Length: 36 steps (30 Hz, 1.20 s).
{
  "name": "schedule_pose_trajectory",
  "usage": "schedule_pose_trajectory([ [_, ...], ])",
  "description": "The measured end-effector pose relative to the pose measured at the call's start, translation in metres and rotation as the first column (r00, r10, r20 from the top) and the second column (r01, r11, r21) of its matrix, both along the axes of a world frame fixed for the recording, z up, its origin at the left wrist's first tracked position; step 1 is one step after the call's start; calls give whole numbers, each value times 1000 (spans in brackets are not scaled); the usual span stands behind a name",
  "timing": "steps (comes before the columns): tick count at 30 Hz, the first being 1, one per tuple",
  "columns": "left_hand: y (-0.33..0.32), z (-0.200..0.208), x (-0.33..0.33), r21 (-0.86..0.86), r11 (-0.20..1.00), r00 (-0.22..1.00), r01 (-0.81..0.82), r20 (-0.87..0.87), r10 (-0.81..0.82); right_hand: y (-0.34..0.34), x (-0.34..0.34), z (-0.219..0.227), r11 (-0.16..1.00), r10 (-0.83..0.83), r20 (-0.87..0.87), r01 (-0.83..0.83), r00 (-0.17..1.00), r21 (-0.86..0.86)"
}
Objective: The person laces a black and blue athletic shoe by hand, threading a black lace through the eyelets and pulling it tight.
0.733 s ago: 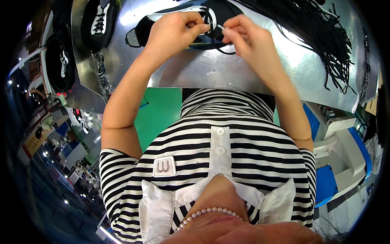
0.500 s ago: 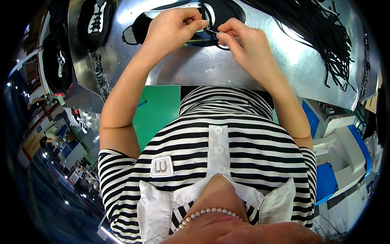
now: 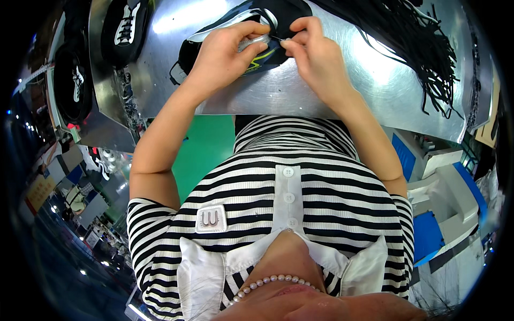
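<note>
A dark shoe (image 3: 293, 12) with white and yellow-green markings lies slanted on the metal table, toe to the far right and heel to the near left. My left hand (image 3: 224, 58) is closed on the lacing edge of its upper, thumb on the near side and index finger across the top. Close beside it, my right hand (image 3: 320, 63) pinches the thin tip of a black shoelace (image 3: 276, 37) between thumb and index finger. The lace tip lies against the eyelet area; whether it passes through a hole is too small to tell.
A bundle of black laces (image 3: 423, 48) spreads over the right of the metal table (image 3: 369, 101). At the left stand a black shoe with white lacing (image 3: 126, 32) and another black shoe (image 3: 75, 88). A grey, white and blue plastic object (image 3: 441, 208) stands below right.
The shoe has turned, its heel swinging slightly nearer me. My left thumb and index finger have spread around the shoe's edge. My right hand has shifted slightly left, still pinching the lace tip.
</note>
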<state>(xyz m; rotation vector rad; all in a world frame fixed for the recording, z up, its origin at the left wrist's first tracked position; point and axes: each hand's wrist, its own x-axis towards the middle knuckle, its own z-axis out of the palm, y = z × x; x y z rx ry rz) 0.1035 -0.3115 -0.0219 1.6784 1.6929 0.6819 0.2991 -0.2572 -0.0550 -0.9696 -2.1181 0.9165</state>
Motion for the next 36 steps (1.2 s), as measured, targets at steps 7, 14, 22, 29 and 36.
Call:
schedule_pose_trajectory([
  [7,-13,-3,9,138,983,993,117,-37,-113,-9,-13,-4,989,59,97,-72,994,132],
  [14,-39,23,-9,437,811,746,389,-666,1,-6,56,56,977,107,225,-60,968,-205],
  [22,-19,25,-20,320,880,808,352,-579,-112,60,16,26,736,-7,-321,-213,947,-643],
  [29,0,19,-48,-536,837,947,107,312,79,35,8,24,922,-142,-283,23,949,-387],
  [36,28,12,-30,-724,658,899,205,405,166,27,4,21,949,-156,-160,103,975,-298],
])
